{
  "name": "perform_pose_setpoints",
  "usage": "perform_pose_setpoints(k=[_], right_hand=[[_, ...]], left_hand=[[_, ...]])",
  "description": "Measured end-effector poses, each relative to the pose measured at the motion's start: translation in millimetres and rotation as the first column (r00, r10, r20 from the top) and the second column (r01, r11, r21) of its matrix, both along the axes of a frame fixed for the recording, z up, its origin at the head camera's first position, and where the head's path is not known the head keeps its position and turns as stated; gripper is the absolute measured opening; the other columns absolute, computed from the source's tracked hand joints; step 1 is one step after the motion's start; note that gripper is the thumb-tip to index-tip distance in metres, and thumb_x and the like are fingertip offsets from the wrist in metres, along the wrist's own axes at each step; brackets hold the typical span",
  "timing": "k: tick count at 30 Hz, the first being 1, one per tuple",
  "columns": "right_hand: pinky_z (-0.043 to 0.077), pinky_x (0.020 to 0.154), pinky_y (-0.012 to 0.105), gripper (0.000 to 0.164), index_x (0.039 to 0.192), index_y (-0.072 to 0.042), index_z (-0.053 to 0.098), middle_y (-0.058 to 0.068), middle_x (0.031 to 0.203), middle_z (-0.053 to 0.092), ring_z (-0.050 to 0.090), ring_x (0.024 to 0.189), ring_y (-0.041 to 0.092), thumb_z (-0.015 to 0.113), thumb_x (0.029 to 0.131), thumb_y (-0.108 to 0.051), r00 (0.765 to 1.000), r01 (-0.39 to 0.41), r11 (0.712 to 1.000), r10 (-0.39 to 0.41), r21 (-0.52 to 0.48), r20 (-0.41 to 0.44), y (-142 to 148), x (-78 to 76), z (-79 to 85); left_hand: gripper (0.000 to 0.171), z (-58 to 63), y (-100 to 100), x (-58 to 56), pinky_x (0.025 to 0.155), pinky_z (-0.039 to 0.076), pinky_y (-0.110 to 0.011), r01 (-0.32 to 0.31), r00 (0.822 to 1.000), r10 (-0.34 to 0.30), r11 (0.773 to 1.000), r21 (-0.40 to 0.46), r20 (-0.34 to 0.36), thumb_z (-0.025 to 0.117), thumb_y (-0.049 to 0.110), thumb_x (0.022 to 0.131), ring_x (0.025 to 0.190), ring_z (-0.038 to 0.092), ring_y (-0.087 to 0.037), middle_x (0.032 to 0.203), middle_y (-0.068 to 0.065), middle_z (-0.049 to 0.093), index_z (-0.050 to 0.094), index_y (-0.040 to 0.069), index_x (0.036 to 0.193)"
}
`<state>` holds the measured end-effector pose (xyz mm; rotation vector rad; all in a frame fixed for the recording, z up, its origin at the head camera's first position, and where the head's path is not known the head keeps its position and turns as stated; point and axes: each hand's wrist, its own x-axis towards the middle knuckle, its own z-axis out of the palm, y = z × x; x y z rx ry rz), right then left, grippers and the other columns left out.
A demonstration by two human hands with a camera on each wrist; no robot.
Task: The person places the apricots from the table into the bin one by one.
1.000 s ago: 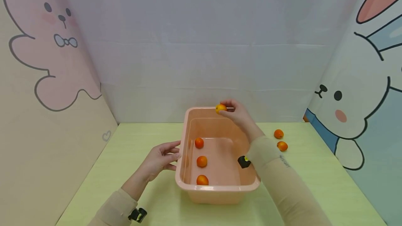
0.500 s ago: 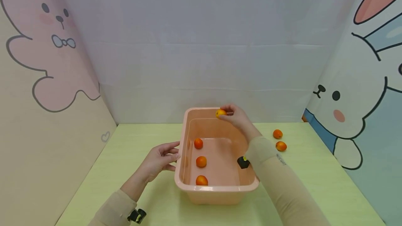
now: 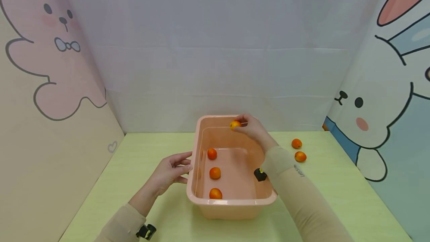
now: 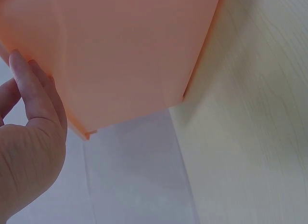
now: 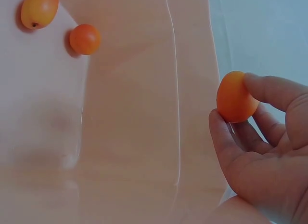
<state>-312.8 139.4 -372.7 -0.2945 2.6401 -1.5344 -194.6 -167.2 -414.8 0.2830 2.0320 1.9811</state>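
A peach-coloured plastic basin (image 3: 231,202) stands on the table, long side pointing away from me. My right hand (image 3: 253,132) pinches a kumquat (image 5: 237,97) between thumb and fingers, just inside the basin's far end. The right wrist view shows that fruit clear of the basin floor. Three more kumquats lie along the left side of the floor: a far one (image 3: 212,154), a middle one (image 3: 215,173) and a near one (image 3: 215,193). Outside the left wall, my left hand (image 3: 171,169) touches the rim with extended fingers; the left wrist view has its fingers (image 4: 31,89) lying against the basin.
Two kumquats lie on the pale green table (image 3: 151,148) to the right of the basin, one farther (image 3: 296,143) and one nearer (image 3: 300,156). A white cloth wall (image 3: 201,66) closes off the back. Cartoon-printed panels flank both sides.
My right hand has come down slightly toward the basin's inside, still pinching the kumquat. The left hand stays at the rim, and the other kumquats have not moved.
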Motion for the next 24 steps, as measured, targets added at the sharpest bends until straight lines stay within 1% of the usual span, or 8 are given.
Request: perform_pose_setpoints(k=[8,14,20,24], right_hand=[[0.049,0.102,0.043,0.035,0.124,0.000,0.058,0.016,0.122,0.057,0.053,0.116,0.035,0.071,0.093,-0.010,1.000,0.000,1.000,0.000,0.005,0.014,-1.1,0.5,-1.2],[0.049,0.101,0.041,0.033,0.123,-0.001,0.058,0.015,0.121,0.057,0.054,0.115,0.034,0.070,0.093,-0.010,1.000,0.005,1.000,-0.005,0.017,0.004,-1.2,0.6,-2.2],[0.047,0.104,0.044,0.040,0.130,0.000,0.055,0.017,0.128,0.055,0.053,0.120,0.035,0.069,0.094,-0.011,0.999,0.010,1.000,-0.010,0.014,0.042,-1.6,0.3,0.0],[0.045,0.106,0.045,0.044,0.134,0.001,0.052,0.019,0.135,0.053,0.051,0.124,0.035,0.068,0.095,-0.011,0.999,0.007,1.000,-0.007,0.006,0.045,-0.8,-0.6,-0.4]], left_hand=[[0.059,0.1,-0.2,0.4,0.072,0.061,-0.039,-0.001,1.000,0.001,1.000,-0.001,-0.002,0.068,0.008,0.094,0.092,0.067,-0.022,0.115,-0.018,0.062,0.043,-0.006,0.146],[0.059,-1.0,-0.6,0.5,0.072,0.061,-0.038,0.000,1.000,0.000,1.000,0.000,-0.004,0.068,0.009,0.094,0.092,0.067,-0.022,0.115,-0.017,0.062,0.043,-0.006,0.146],[0.060,-1.1,-0.7,0.5,0.072,0.061,-0.038,0.002,1.000,-0.002,1.000,-0.003,-0.005,0.069,0.009,0.094,0.092,0.067,-0.022,0.116,-0.017,0.062,0.043,-0.006,0.146],[0.060,-0.7,-0.7,0.7,0.072,0.061,-0.038,0.001,1.000,-0.001,1.000,-0.002,-0.003,0.068,0.009,0.094,0.091,0.067,-0.021,0.116,-0.017,0.062,0.042,-0.006,0.146]])
